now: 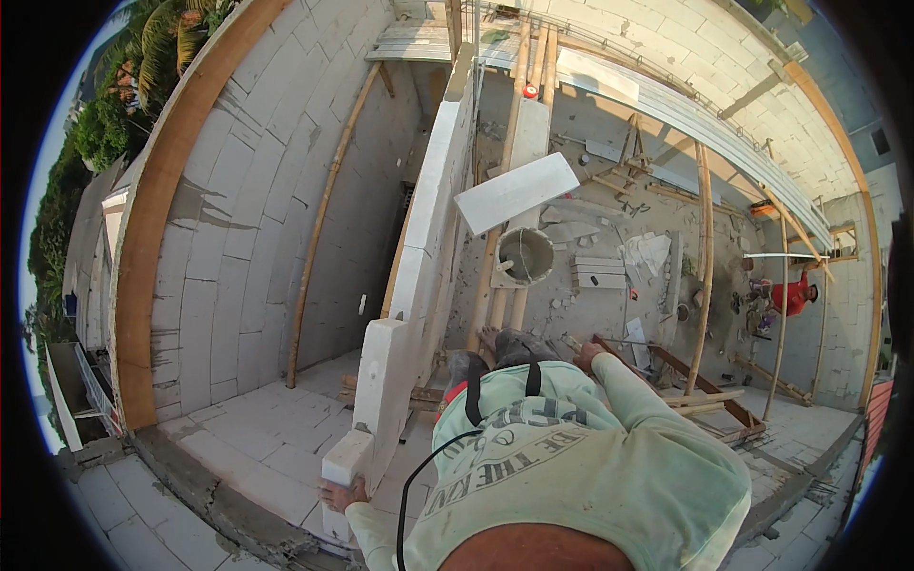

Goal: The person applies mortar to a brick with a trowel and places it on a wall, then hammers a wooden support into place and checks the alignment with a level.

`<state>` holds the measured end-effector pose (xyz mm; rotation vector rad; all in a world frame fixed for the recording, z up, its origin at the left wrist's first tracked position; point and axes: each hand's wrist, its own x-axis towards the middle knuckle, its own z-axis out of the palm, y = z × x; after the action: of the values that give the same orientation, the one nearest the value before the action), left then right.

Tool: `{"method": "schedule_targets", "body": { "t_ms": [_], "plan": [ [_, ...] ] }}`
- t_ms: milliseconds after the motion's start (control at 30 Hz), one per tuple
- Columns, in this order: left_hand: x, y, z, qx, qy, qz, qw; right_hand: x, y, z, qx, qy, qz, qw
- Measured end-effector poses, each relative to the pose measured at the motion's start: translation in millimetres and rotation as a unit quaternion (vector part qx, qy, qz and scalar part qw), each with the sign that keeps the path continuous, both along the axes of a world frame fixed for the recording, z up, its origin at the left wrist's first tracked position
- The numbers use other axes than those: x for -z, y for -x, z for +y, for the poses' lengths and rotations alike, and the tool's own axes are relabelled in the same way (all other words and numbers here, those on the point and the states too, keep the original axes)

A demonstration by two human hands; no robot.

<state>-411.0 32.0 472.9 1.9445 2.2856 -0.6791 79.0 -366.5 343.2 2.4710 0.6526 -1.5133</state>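
Observation:
At the stepped near end of a thin white block wall, my left hand grips a small white block. Its fingers lie against the block's side. My right hand is out to the right at hip height, its fingers closed. Something small and thin seems to stick out of them, too small to make out. Ahead of my feet, a grey bucket with wet-looking mix and a pale-handled tool inside stands on the scaffold planks. Just beyond it, a long white block lies slantwise across them.
Bamboo poles support the narrow walkway under me. The floor lies well below, with stacked blocks and rubble. A person in red works far right. Upright bamboo props and a wooden frame stand to my right.

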Motion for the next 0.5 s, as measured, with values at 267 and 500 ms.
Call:
{"method": "schedule_targets", "body": {
  "t_ms": [267,500],
  "plan": [
    [-26.0,-5.3,12.4,0.17,-0.081,-0.21,0.959,-35.7,64.6,-5.0,0.285,0.055,0.05,0.956],
    [-13.5,-82.7,59.9,0.364,-0.075,-0.32,0.872,17.8,139.0,-50.3,0.216,0.031,0.057,0.974]
  ]
}}
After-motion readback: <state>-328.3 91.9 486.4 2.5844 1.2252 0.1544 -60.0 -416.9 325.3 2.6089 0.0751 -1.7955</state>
